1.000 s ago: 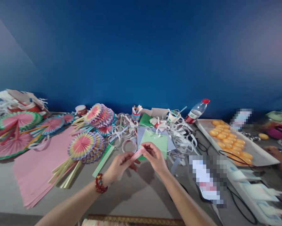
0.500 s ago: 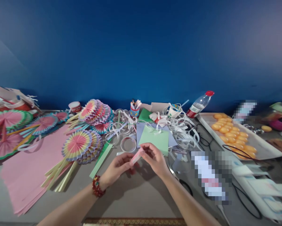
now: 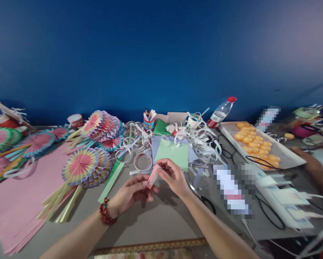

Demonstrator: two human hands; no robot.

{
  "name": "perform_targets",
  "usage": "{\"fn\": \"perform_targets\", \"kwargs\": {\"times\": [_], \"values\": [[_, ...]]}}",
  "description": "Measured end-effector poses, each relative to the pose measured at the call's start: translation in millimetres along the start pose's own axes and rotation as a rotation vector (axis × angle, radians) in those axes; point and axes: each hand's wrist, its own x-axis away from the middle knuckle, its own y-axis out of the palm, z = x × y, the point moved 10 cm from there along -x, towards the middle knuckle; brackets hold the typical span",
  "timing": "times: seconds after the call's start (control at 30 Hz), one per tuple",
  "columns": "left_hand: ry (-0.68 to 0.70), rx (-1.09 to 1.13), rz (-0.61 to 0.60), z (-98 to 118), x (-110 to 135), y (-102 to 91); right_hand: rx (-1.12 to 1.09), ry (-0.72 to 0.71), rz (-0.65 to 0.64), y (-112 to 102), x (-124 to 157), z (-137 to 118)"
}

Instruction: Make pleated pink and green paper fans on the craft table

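Note:
Both my hands meet above the grey table (image 3: pixel 156 219) and pinch a narrow folded pink paper strip (image 3: pixel 152 177). My left hand (image 3: pixel 131 194), with a red bead bracelet at the wrist, grips the strip's lower end with closed fingers. My right hand (image 3: pixel 173 177) pinches its upper end. Just beyond my hands lie a light green sheet (image 3: pixel 172 155) on grey-blue sheets and a clear tape ring (image 3: pixel 142 161). A green paper strip (image 3: pixel 110 179) lies to the left of my left hand.
Several folded paper fans (image 3: pixel 82 165) and pink sheets (image 3: pixel 13 205) cover the left side. Curled white paper strips (image 3: pixel 204 144), a pen cup (image 3: pixel 148 121) and a bottle (image 3: pixel 220 112) stand behind. At the right lie a tray of orange pieces (image 3: pixel 254 145), cables, a power strip (image 3: pixel 285 205) and another person's arm (image 3: pixel 316 171).
The view has swung slightly, shifting everything left and up. My hands keep hold of the pink strip, which now stands more upright between them.

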Motion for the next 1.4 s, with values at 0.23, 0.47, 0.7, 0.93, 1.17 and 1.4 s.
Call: {"fn": "perform_targets", "kwargs": {"times": [0.23, 0.47, 0.7, 0.93, 1.17, 1.4], "values": [[-0.077, 0.140, -0.032, -7.3, -0.3, 0.3, 0.002, -0.027, -0.049, 8.9, 4.9, -2.4], [-0.046, 0.264, 0.007, -3.6, -3.0, -0.7, 0.111, -0.161, 0.044, -2.1, 8.3, -21.7], [-0.003, 0.453, 0.129, -5.5, -5.2, -17.6, 0.285, -0.618, 0.139, -5.7, 35.0, -73.1], [0.035, 0.474, 0.144, -3.1, -4.9, -16.5, 0.571, -0.680, -0.128, 39.4, 35.2, -76.8], [-0.029, 0.376, 0.116, -5.5, -3.3, -6.0, 0.561, -0.577, -0.106, 33.7, 29.9, -64.1], [-0.024, 0.307, 0.113, -6.8, -3.6, -7.8, 0.610, -0.568, -0.168, 37.4, 29.9, -69.6]]}}
